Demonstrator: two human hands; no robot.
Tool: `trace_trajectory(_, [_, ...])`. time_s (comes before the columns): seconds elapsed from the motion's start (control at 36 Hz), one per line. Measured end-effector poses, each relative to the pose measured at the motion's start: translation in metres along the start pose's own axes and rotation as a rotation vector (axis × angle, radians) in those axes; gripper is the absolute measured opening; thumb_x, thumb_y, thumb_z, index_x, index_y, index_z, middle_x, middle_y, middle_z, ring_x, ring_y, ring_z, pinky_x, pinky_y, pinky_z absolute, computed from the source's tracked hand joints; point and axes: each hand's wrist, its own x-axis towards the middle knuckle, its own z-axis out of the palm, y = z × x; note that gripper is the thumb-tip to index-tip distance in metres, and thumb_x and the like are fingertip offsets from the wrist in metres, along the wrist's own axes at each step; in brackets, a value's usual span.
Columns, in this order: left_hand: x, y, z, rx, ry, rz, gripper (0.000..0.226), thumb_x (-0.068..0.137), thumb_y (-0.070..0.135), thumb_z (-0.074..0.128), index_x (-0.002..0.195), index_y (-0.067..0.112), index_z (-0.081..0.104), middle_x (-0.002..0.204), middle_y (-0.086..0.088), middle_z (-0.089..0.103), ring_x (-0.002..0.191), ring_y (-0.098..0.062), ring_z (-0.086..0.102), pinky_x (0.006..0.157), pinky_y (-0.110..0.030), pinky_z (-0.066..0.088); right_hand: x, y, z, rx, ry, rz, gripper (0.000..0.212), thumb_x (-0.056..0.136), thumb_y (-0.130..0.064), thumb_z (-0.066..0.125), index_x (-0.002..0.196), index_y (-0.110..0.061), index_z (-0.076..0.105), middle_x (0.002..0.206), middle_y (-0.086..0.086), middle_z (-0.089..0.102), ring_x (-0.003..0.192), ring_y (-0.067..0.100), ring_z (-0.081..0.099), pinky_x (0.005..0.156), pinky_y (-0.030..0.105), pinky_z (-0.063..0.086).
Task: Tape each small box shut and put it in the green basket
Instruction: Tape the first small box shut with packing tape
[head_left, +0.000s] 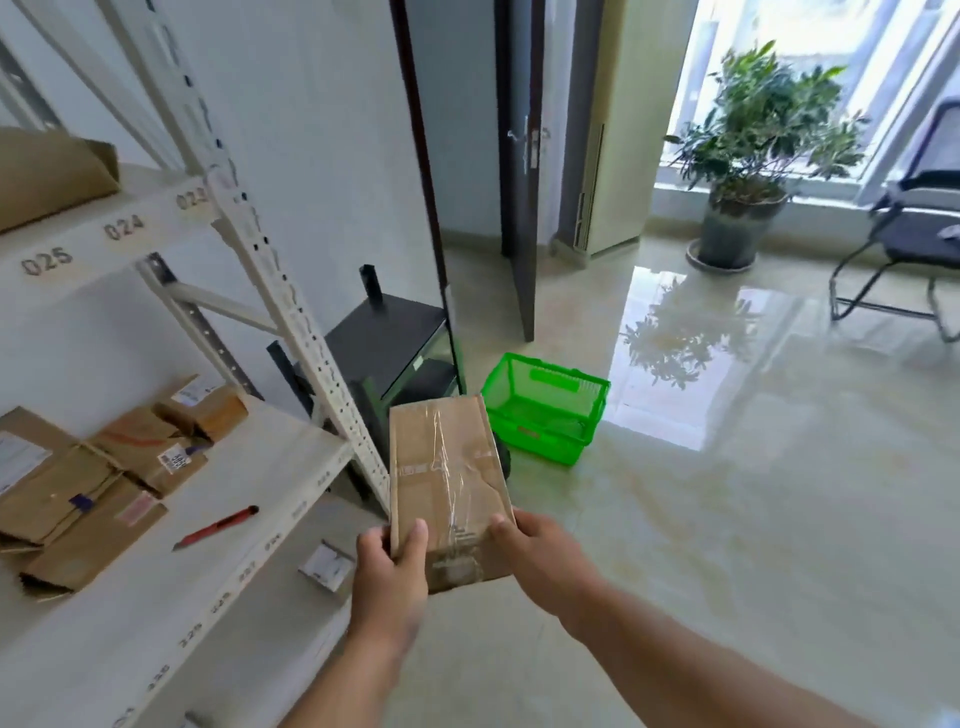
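Taped box (447, 483) pinched at near end btwn left hand (387, 571) & right hand (540, 556), fingers underneath hidden, basket (545, 415) partly behind.

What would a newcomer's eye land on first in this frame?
The taped box at centre, held at its near end by the left hand and right hand. Next, the bright green basket on the glossy floor just beyond it. Then the loose boxes and red knife on the shelf at left.
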Motion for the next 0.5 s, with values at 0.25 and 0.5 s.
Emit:
trace_trajectory(0.25, [-0.03, 0.061, 0.143, 0.031, -0.186, 0.062, 0.032, 0.098, 0.047, 0.055, 0.114, 0.021, 0.047, 0.103, 0.002, 0.062, 0.093, -0.015, 0.059, 0.085, -0.042, 0.052, 0.008, 0.049, -0.147, 0.023, 0.19, 0.032, 0.036, 0.104, -0.039, 0.05, 0.091, -0.013, 0.071, 0.073, -0.011, 0.061, 0.071, 0.007, 0.055, 0.064, 0.026, 0.041])
trace_trajectory(0.5, [-0.012, 0.1, 0.228, 0.082, -0.281, 0.081, 0.032, 0.098, 0.046, 0.055, 0.115, 0.019, 0.048, 0.103, 0.001, 0.063, 0.093, -0.016, 0.06, 0.087, -0.042, 0.051, 0.042, 0.066, -0.221, 0.117, 0.256, 0.103, 0.04, 0.105, -0.041, 0.048, 0.093, -0.011, 0.071, 0.078, -0.006, 0.063, 0.071, 0.009, 0.055, 0.065, 0.028, 0.041])
